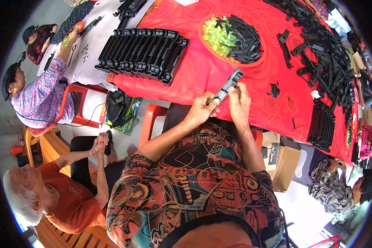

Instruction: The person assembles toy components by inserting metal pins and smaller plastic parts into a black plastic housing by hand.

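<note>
Between my two hands is a long black plastic part [231,79], held at a slant over the table's near edge. My left hand [202,107] grips its lower end, fingers wrapped round it. Higher up on its right side, my right hand [239,102] closes on it with the thumb along the top. Beyond the part lies an orange-rimmed round tray [239,65] with yellow-green translucent pieces [217,36] on its left and small black strips [246,41] on its right. Left of that, a neat row of black plastic parts [142,53] is stacked side by side.
A red patterned cloth [186,91] covers the table. A large heap of black parts [326,62] spreads along the right, with another stacked row [321,126] below it. Tiny black bits [273,89] lie nearer. A cardboard box [286,165] stands below. Other people sit on both sides.
</note>
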Demonstrator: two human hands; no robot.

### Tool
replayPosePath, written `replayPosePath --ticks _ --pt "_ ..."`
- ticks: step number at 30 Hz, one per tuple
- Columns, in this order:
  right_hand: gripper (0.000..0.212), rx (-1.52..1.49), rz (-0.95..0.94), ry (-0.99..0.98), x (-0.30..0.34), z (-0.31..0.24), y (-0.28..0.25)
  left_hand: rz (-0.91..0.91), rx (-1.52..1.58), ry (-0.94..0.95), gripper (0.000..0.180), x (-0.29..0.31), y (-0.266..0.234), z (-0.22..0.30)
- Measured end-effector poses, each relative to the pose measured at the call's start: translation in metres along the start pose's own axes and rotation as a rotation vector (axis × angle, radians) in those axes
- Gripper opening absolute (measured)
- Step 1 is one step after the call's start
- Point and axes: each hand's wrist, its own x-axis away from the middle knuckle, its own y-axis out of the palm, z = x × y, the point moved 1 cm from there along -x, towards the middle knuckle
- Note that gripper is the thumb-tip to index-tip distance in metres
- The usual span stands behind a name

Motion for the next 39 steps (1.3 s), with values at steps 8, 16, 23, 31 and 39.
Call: replayPosePath --ticks 8,16,23,31,39 --pt "0.013 -0.058 0.026 0.005 0.004 0.007 0.004 0.000 -0.016 0.007 0.013 0.001 -0.002 -0.010" --pt "0.008 -0.005 0.041 -0.057 0.004 0.014 0.007 0.123 -0.193 0.091 0.021 0.000 -0.001 -0.010" --pt "0.006 0.070 0.039 -0.089 0.005 0.011 0.006 0.155 -0.345 0.176 0.019 -0.004 -0.007 -0.017" --pt "0.011 -0.123 -0.075 0.072 0.000 0.012 -0.002 0.013 0.051 -0.052 0.012 0.000 0.000 0.000" --pt "0.020 -0.192 0.112 -0.013 -0.010 0.004 -0.023 0.040 0.001 0.036 0.012 0.000 -0.002 0.000"
